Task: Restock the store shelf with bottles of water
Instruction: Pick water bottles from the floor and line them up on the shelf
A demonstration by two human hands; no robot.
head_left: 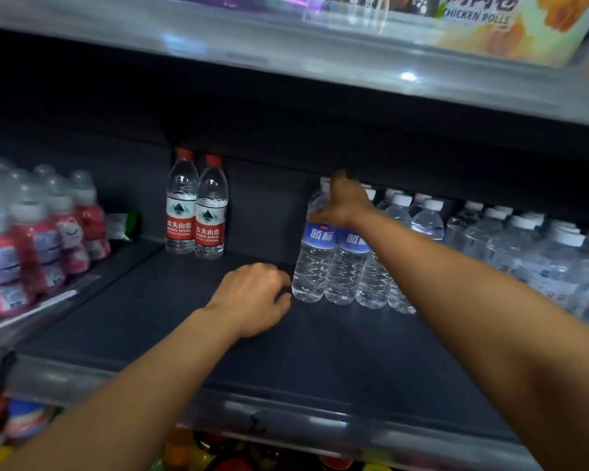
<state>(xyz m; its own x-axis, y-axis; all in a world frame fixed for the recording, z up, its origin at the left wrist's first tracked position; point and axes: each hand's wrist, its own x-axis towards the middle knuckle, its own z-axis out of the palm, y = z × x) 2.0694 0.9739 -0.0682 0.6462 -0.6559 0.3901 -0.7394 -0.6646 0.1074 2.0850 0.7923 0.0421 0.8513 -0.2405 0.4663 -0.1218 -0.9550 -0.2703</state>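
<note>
Blurred pink bottles [31, 239], edge-cut

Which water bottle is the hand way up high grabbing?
Find the dark middle shelf and the row of blue-label bottles on its right side. The right hand grips the leftmost blue-label bottle near its top; only open shelf lies to its left.

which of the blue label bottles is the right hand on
The leftmost blue-label bottle in the front row: the right hand grips its shoulder, unlike its neighbours to the right.
</note>
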